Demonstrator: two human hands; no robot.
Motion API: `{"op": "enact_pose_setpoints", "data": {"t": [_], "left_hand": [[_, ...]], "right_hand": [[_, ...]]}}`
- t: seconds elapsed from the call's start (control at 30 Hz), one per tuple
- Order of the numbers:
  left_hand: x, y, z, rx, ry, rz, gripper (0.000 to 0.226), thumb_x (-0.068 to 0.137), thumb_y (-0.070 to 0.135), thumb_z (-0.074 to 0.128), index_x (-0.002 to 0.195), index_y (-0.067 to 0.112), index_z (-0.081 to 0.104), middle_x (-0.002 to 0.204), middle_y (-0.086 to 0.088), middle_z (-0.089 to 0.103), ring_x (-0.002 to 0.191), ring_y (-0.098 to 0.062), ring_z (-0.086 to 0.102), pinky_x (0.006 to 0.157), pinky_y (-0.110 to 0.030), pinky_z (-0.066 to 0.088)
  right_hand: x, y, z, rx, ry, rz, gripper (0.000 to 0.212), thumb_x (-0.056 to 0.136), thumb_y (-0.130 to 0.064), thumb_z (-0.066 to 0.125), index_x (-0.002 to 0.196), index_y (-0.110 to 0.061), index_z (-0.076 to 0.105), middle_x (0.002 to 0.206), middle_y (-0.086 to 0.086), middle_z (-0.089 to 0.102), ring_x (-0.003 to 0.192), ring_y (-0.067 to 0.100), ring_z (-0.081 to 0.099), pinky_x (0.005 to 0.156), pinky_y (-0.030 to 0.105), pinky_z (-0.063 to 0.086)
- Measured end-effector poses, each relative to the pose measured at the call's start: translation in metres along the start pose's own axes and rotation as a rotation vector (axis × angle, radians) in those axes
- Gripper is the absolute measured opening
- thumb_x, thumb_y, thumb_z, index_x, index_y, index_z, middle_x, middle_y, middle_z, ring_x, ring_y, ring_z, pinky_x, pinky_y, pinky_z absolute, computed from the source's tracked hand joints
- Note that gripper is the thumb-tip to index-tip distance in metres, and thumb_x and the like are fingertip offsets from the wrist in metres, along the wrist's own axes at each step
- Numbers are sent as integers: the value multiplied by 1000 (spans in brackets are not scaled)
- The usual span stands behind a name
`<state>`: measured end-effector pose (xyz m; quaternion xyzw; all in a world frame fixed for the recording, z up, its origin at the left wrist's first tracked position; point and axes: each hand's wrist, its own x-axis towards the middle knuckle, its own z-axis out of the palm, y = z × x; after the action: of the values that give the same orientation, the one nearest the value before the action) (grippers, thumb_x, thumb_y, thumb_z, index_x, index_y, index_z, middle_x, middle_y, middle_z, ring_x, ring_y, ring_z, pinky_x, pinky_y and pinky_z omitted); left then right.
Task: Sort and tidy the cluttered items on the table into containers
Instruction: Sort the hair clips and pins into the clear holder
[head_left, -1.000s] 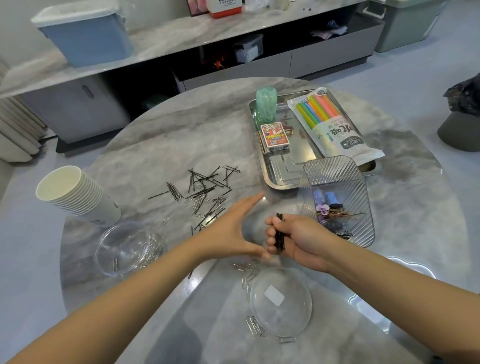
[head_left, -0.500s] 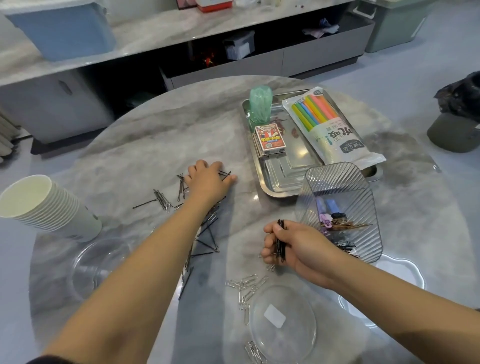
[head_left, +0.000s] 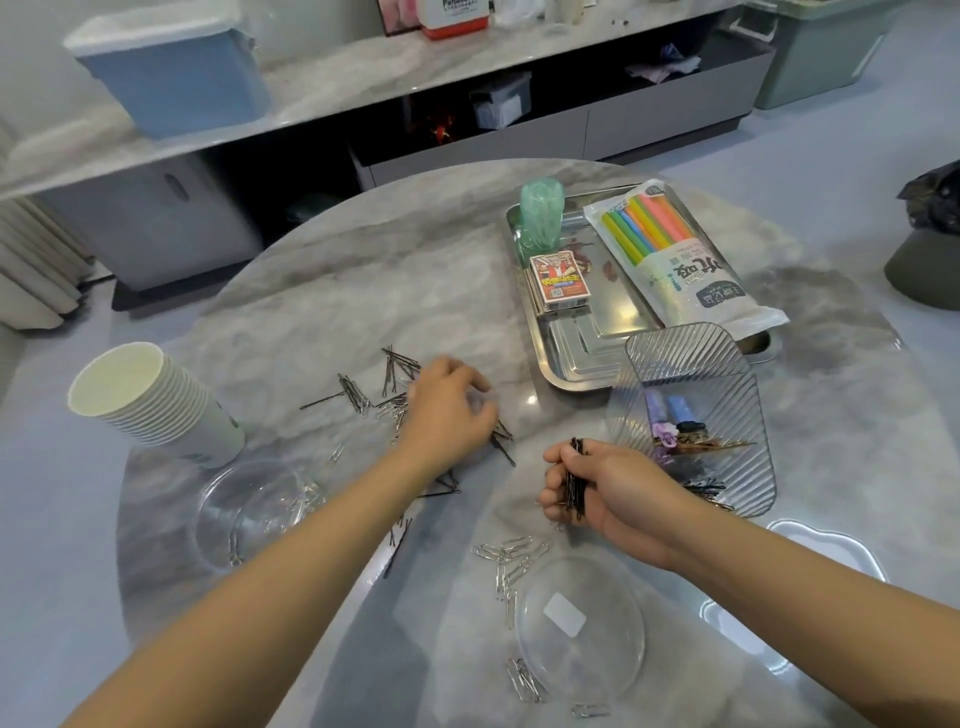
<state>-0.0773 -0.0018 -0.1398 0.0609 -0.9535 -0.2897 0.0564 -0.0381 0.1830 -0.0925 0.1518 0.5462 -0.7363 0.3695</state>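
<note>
Black hairpins (head_left: 397, 364) lie scattered on the marble table (head_left: 322, 291), mixed with silver paper clips (head_left: 511, 558). My left hand (head_left: 449, 410) rests on the pile with its fingers curled down over the pins; its fingertips are blurred. My right hand (head_left: 592, 493) grips a bundle of black hairpins (head_left: 575, 480) upright in its fist, just left of the ribbed clear bin (head_left: 691, 374), which holds hair clips and more pins. A clear round bowl (head_left: 249, 512) with a few paper clips stands at the left.
A steel tray (head_left: 576, 358) at the back right carries a card box (head_left: 558, 280), a green roll (head_left: 540, 218) and a pack of coloured straws (head_left: 670, 249). A stack of paper cups (head_left: 150, 400) lies at the left. A clear round lid (head_left: 579, 629) sits near me.
My left hand went from beside my right hand out to the hairpin pile, then drew slightly back and curled over it. My right hand kept its bundle and stayed in place.
</note>
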Motion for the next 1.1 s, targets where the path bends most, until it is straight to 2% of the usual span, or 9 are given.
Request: {"op": "enact_pose_setpoints", "data": {"t": [0.1,0.17,0.27,0.4,0.57,0.67,0.8,0.97,1.1], "left_hand": [[21,-13,-20,150,-71,-397,56,88,35,52,139,17,37,151,-18,18,140,-35,14,114,-44,15],[28,-24,-21,196,-198,-508,65,91,45,45,146,20,22,155,-24,0,142,-42,-1,116,-50,4],[25,-27,-8,229,-251,-371,67,95,50,38,150,19,16,157,-20,-5,143,-41,-8,116,-51,-3],[2,-15,8,241,-298,-41,61,98,39,38,149,11,19,158,-12,5,145,-31,-1,118,-47,3],[-36,0,0,118,-446,141,54,100,21,39,150,14,20,159,-7,6,147,-20,0,118,-29,-1],[-57,7,-10,108,-481,183,50,99,21,43,147,16,31,158,-2,16,146,-15,8,114,-21,3],[-74,13,-19,21,-366,138,43,90,13,54,133,16,51,139,1,47,132,-17,40,109,-24,28],[-66,16,-16,266,-445,83,80,77,35,72,144,22,32,144,2,35,134,-18,27,110,-33,21],[-49,20,-9,195,-416,98,55,73,26,78,123,18,56,119,-2,51,115,-19,45,98,-27,35]], "right_hand": [[-2,1,0,-5,-6,5,21,101,-7,32,91,-3,50,64,11,50,54,22,54,45,27,47],[-2,0,-1,-6,0,8,20,101,-7,33,92,-2,51,64,11,50,54,22,55,46,28,47],[-2,-3,-1,-10,13,7,20,101,-7,33,93,-2,50,64,11,49,54,22,54,47,28,48],[-3,-3,-1,-16,23,4,21,101,-7,32,91,-3,50,64,10,49,55,21,53,48,27,48],[-9,-2,4,-42,5,-6,21,102,-7,30,91,-4,48,65,10,48,57,22,52,51,29,45],[-13,-1,5,-51,3,-4,20,102,-8,30,93,-4,47,65,9,48,57,21,52,52,28,46],[-16,-1,5,-60,18,4,21,102,-8,29,92,-4,47,65,9,48,58,20,52,55,29,45],[-17,-2,2,-68,38,11,21,102,-8,30,92,-5,49,66,8,48,58,20,51,54,29,45],[-16,-4,0,-52,46,12,22,102,-8,30,91,-4,49,64,8,48,57,20,50,54,29,44]]}}
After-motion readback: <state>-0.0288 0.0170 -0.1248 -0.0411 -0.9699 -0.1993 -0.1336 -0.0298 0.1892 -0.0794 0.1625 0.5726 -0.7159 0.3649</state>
